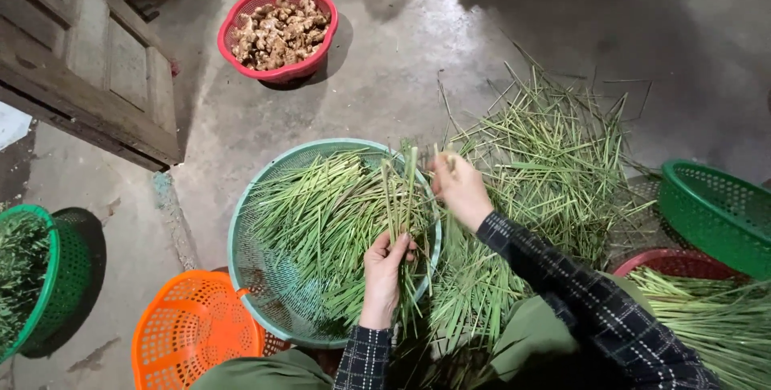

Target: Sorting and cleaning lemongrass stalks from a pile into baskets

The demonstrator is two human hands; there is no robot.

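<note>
A small bunch of green stalks (399, 189) was held upright over a pale green basket (241, 221), gripped at its lower end by the left hand (384, 265); its tips were pinched by the right hand (459, 187); the stalks were thin, long and pale at the base; more of them were heaped inside the tilted basket.

Bare floor lay open ahead; baskets crowded both sides

The concrete floor (401, 61) between the red basket of ginger (278, 32) and the loose stalk pile (554, 165) was free. The teal basket (249, 261), orange basket (189, 330) and wooden door (88, 61) hemmed the left; the green basket (719, 213) and the dark red basket (679, 261) blocked the right
</note>
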